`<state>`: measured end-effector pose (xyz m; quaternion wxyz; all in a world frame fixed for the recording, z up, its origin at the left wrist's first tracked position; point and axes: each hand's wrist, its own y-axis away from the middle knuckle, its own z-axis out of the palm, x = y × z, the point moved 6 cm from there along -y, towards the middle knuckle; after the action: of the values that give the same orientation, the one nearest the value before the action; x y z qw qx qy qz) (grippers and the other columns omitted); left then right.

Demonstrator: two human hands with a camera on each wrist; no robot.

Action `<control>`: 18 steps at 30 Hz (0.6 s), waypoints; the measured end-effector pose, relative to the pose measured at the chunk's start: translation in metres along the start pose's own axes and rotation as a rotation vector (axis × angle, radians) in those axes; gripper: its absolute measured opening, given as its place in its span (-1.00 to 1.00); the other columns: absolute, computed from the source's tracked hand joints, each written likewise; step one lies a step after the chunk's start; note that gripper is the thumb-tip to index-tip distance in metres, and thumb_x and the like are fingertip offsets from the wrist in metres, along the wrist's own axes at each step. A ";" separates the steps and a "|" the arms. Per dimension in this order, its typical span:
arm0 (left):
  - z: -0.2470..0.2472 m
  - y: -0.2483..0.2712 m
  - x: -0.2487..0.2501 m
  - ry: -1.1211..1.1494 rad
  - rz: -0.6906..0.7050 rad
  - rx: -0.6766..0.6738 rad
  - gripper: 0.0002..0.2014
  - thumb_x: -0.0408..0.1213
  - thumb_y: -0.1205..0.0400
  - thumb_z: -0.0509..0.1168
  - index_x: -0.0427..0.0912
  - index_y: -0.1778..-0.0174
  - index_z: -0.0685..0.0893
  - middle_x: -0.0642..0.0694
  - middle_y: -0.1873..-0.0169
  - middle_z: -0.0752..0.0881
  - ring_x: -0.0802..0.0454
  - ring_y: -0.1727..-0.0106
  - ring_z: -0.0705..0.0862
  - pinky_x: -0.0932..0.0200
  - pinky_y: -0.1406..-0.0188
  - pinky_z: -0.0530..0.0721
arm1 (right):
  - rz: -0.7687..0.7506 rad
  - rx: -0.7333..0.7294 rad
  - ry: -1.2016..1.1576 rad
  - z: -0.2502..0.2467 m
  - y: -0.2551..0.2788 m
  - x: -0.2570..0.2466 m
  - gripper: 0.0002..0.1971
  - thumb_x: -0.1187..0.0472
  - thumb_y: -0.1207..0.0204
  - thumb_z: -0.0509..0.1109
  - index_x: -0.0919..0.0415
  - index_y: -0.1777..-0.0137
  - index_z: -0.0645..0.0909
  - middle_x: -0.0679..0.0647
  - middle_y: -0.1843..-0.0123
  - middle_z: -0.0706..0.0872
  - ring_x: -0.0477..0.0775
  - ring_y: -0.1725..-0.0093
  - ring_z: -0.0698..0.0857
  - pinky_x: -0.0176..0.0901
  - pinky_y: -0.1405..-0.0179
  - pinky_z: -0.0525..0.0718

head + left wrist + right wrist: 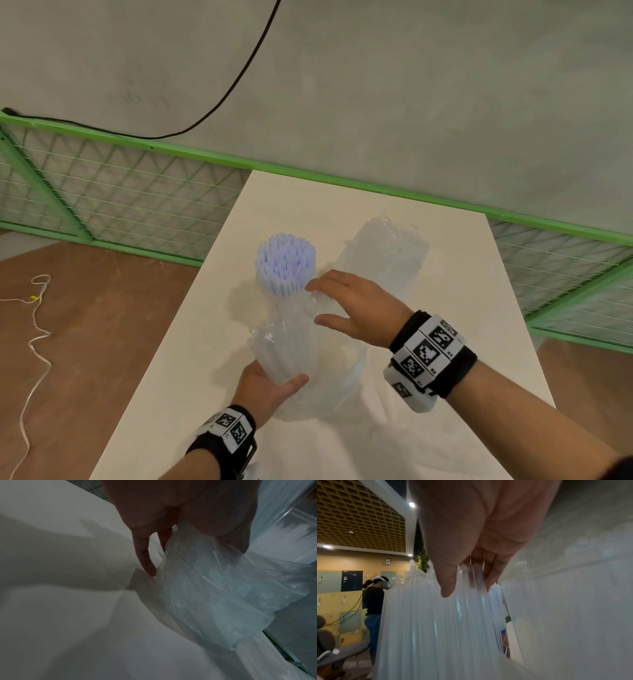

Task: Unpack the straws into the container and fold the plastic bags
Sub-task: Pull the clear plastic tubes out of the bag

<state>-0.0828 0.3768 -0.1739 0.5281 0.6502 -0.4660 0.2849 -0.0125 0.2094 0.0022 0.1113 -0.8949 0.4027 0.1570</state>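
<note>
A bunch of pale blue straws (286, 263) stands upright in a clear container on the white table (191, 394). Just in front of it I hold a clear plastic bag of straws (291, 356), tilted toward the container. My left hand (270, 383) grips the bag's lower end from beneath, with the thumb on top; in the left wrist view its fingers (145, 561) lie against the bunched plastic (223, 595). My right hand (346, 308) holds the bag's upper end beside the container; thumb and fingertips (448, 585) pinch the film over the straws (436, 628).
A second clear bag of straws (387, 253) lies at the table's back right. A green mesh fence (120, 198) runs behind the table, with a black cable (239, 75) above it. A white cord (34, 342) trails on the brown floor at left. A person (373, 601) stands far off.
</note>
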 end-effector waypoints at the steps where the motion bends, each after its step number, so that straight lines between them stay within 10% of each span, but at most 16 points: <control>1: 0.000 0.000 0.000 0.005 0.003 -0.002 -0.57 -0.05 -0.28 0.68 -0.06 -0.01 0.78 0.08 0.20 0.86 0.23 0.13 0.81 0.21 0.01 0.73 | -0.002 0.028 -0.043 0.001 0.001 0.000 -0.58 0.00 -0.61 0.40 0.14 -0.41 0.54 0.03 -0.29 0.63 0.01 -0.22 0.60 -0.09 -0.21 0.59; 11: 0.000 0.001 0.002 0.015 0.005 0.009 -0.57 -0.09 -0.29 0.68 -0.06 -0.02 0.77 0.06 0.18 0.85 0.27 0.14 0.80 0.34 0.13 0.66 | 0.129 0.299 -0.326 0.013 0.005 0.002 -0.88 0.18 -0.53 0.47 0.15 0.00 0.62 -0.10 0.08 0.78 -0.20 0.13 0.67 -0.29 0.05 0.59; 18: 0.000 0.001 0.000 0.019 0.004 0.003 -0.56 -0.05 -0.27 0.68 -0.04 -0.02 0.77 0.06 0.18 0.86 0.21 0.12 0.81 0.18 0.02 0.73 | 0.093 0.278 -0.395 0.015 -0.001 -0.008 -0.57 0.28 -0.49 0.42 -0.05 -0.33 0.54 -0.14 0.08 0.65 -0.10 0.02 0.65 -0.23 -0.08 0.61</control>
<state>-0.0837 0.3771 -0.1735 0.5310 0.6474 -0.4619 0.2925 -0.0200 0.2205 -0.0087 0.3026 -0.8034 0.4315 0.2770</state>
